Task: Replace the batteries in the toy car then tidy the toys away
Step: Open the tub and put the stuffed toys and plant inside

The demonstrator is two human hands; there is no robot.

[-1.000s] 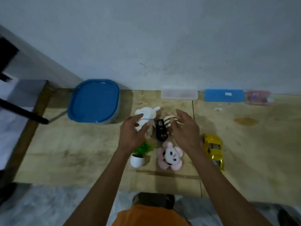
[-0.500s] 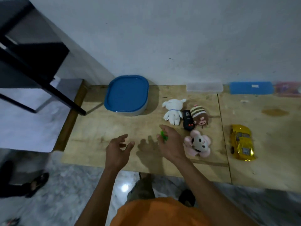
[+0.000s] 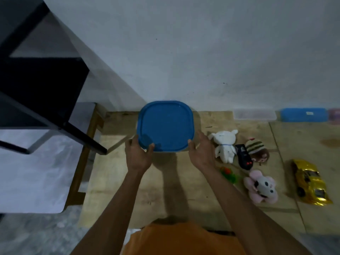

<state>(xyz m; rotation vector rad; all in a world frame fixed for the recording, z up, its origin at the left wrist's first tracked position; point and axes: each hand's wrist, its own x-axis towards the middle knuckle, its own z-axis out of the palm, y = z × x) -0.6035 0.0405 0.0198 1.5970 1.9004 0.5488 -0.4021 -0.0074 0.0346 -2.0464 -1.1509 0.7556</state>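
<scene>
Now both hands sit at the near edge of the square blue-lidded plastic container (image 3: 165,126), which stands on the pale wooden board (image 3: 117,177) against the far wall. The left hand (image 3: 138,155) wraps the near-left corner, thumb up on the lid and fingers curled round the side; the right hand (image 3: 201,151) holds the near-right corner the same way, thumb touching the lid's edge. Whether the lid is lifting cannot be told

The container lies straight ahead between the two grips, so neither hand is nearer; judged from this, the step in hand is opening it or drawing it closer to take the toys

Those toys lie to the right of the right hand: a white plush rabbit (image 3: 225,146) just beside it, then a small black toy car (image 3: 243,156), a striped-hat brown plush (image 3: 257,150), a green and orange toy (image 3: 229,173) near the forearm, a pink plush animal (image 3: 261,186), and farthest right a shiny yellow toy car (image 3: 311,183). Anything going in must travel leftward, which favours the right hand
</scene>
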